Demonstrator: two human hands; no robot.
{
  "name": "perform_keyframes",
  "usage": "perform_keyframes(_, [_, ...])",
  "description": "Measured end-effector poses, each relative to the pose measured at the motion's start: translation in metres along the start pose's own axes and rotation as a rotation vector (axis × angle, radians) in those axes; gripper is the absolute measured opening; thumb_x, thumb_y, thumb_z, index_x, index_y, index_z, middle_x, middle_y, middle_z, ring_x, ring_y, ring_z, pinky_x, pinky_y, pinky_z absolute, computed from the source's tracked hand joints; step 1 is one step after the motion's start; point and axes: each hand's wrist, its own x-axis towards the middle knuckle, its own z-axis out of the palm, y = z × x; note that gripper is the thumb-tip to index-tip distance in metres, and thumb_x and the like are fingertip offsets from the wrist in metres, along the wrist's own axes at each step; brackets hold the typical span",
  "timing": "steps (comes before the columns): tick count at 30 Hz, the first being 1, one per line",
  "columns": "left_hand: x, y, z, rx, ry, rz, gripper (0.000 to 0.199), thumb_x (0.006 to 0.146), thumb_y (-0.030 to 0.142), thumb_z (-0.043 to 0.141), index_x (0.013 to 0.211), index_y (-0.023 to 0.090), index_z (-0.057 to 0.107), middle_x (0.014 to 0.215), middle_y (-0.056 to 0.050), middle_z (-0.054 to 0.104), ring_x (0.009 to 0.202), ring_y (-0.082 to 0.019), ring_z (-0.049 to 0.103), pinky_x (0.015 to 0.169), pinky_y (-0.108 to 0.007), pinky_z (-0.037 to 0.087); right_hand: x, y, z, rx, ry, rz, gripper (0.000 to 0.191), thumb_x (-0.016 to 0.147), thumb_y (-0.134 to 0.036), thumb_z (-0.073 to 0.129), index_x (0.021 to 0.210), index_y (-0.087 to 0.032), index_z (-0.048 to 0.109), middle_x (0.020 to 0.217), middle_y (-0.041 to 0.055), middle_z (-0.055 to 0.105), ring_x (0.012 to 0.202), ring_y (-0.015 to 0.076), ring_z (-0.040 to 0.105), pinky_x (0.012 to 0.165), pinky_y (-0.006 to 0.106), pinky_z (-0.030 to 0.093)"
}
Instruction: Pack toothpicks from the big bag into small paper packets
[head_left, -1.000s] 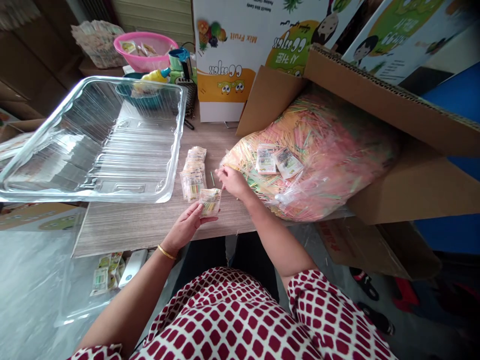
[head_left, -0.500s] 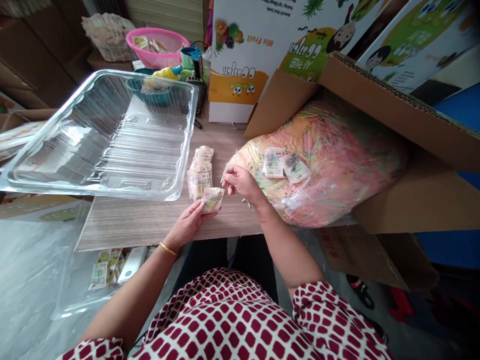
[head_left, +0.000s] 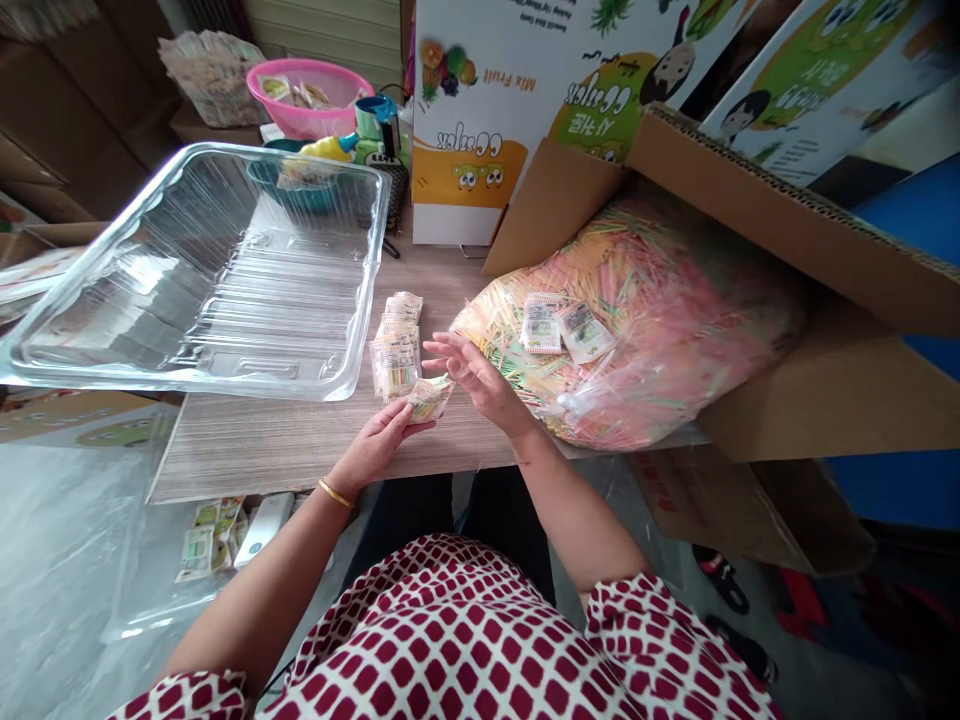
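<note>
The person's left hand curls around a small printed packet, gripping it between fingers and thumb. The fingers cover part of the packet, and its print is too small to read. The right hand is open with its fingers spread, just above the packet; whether its thumb touches the packet is hard to tell.

The packet is over a wooden worktop, just beside a stack of similar packets. To the left lies a large clear plastic tray, and a teal bowl shows dimly through it. To the right, a bulging clear bag of pink, orange and green sticks sits in an open cardboard box, with two packets lying on top. Its contents blur together through the plastic. Beyond stand a pink basket and printed cartons, cut off by the top edge.
</note>
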Motion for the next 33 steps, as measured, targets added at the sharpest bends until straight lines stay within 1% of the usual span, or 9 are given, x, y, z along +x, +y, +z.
perform_keyframes(4, [0.001,0.005,0.005,-0.118,-0.004,-0.03,0.037,0.098,0.041,0.062,0.129,0.02,0.068,0.142,-0.009,0.061,0.126,-0.029,0.062,0.117,-0.05,0.044,0.005,-0.009,0.001,0.038,-0.168,0.052,0.06,0.103,-0.065,0.037,0.144,-0.025,0.054,0.146,0.0082,0.059,0.135,0.022,0.055,0.119,0.041,0.039])
perform_keyframes(8, [0.001,0.009,0.011,-0.22,-0.015,-0.07,0.038,0.095,0.034,0.067,0.131,0.022,0.066,0.141,-0.009,0.061,0.123,-0.027,0.064,0.114,-0.047,0.046,0.01,-0.008,0.001,0.063,-0.071,0.016,0.07,0.101,-0.072,0.031,0.155,-0.029,0.041,0.164,0.0044,0.036,0.148,0.0216,0.042,0.123,0.04,0.036])
perform_keyframes(11, [0.003,0.007,0.012,-0.153,-0.043,-0.075,0.042,0.089,0.026,0.074,0.13,0.022,0.066,0.134,-0.009,0.066,0.121,-0.025,0.065,0.114,-0.042,0.046,0.01,-0.008,-0.001,0.002,-0.165,0.064,0.066,0.102,-0.066,0.039,0.155,-0.028,0.042,0.162,0.0055,0.04,0.146,0.0215,0.043,0.123,0.04,0.034])
perform_keyframes(14, [0.006,0.003,0.01,-0.09,-0.063,-0.096,0.037,0.089,0.029,0.074,0.125,0.02,0.069,0.125,-0.01,0.07,0.118,-0.024,0.066,0.113,-0.043,0.046,0.01,-0.005,-0.004,-0.039,-0.036,0.057,0.061,0.103,-0.062,0.039,0.155,-0.03,0.042,0.161,0.0056,0.042,0.141,0.0209,0.05,0.119,0.039,0.04])
perform_keyframes(20, [0.008,0.003,0.005,-0.061,-0.104,-0.155,0.049,0.092,0.039,0.069,0.14,0.031,0.059,0.139,-0.009,0.061,0.117,-0.032,0.067,0.089,-0.048,0.06,0.012,0.009,-0.001,-0.316,-0.091,0.223,0.033,0.097,-0.047,0.058,0.103,-0.02,0.075,0.093,0.0026,0.074,0.086,0.0182,0.068,0.08,0.031,0.056])
perform_keyframes(23, [0.008,0.004,0.005,0.015,-0.113,-0.143,0.043,0.091,0.037,0.071,0.131,0.024,0.066,0.136,-0.012,0.064,0.118,-0.032,0.067,0.096,-0.046,0.057,0.011,0.011,-0.001,-0.209,0.014,0.203,0.03,0.096,-0.045,0.058,0.106,-0.02,0.073,0.091,0.001,0.072,0.079,0.0156,0.065,0.072,0.027,0.054])
perform_keyframes(26, [0.008,0.002,0.005,0.099,-0.107,-0.101,0.039,0.091,0.039,0.07,0.125,0.019,0.069,0.128,-0.012,0.068,0.119,-0.03,0.065,0.1,-0.044,0.054,0.01,0.012,-0.005,-0.168,-0.089,0.191,0.029,0.095,-0.045,0.06,0.107,-0.022,0.072,0.094,0.0011,0.073,0.082,0.0164,0.067,0.075,0.029,0.055])
perform_keyframes(30, [0.003,0.001,0.001,0.278,0.088,-0.021,0.046,0.089,0.044,0.072,0.127,0.02,0.063,0.131,-0.01,0.066,0.117,-0.025,0.064,0.096,-0.038,0.052,0.012,0.014,-0.012,-0.328,0.068,0.077,0.024,0.095,-0.039,0.06,0.102,-0.023,0.076,0.108,0.0034,0.075,0.104,0.0211,0.068,0.097,0.036,0.053])
perform_keyframes(33, [-0.007,0.007,-0.007,0.513,0.265,0.044,0.033,0.092,0.05,0.064,0.101,0.019,0.064,0.098,-0.005,0.07,0.087,-0.018,0.064,0.079,-0.029,0.049,0.014,0.012,-0.013,-0.386,0.08,0.068,0.024,0.096,-0.036,0.059,0.107,-0.024,0.077,0.115,0.0031,0.075,0.112,0.0221,0.067,0.102,0.036,0.049])
